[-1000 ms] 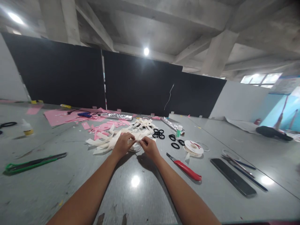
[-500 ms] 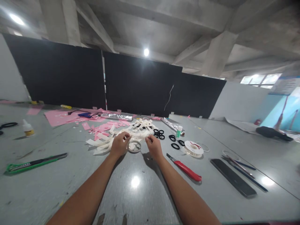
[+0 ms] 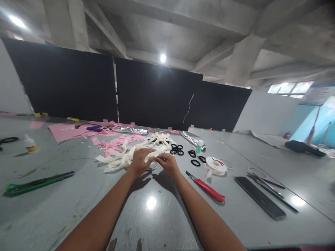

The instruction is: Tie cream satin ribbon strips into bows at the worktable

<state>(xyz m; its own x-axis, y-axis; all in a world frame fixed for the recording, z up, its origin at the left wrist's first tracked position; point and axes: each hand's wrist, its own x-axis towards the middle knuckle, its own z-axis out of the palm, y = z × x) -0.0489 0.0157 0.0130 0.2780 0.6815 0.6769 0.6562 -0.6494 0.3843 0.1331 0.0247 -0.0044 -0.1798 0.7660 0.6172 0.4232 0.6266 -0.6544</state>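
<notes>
Both hands meet over small clear ring (image 3: pixel 152 165) on grey desk (image 3: pixel 157 216), at near edge of cream paper strips (image 3: pixel 125 157). Left hand (image 3: pixel 140 161) lies over ring, fingers curled on it; right hand (image 3: pixel 169 164) pinches at ring's right side, fingertips together. Ring mostly hidden. Risk: ring slipping from thin pinch, or sleeveless forearm sweeping loose strips. Red knife (image 3: pixel 206 188) lies near right wrist, blade toward hand: cut hazard. Black rings (image 3: pixel 177 149) behind.
</notes>
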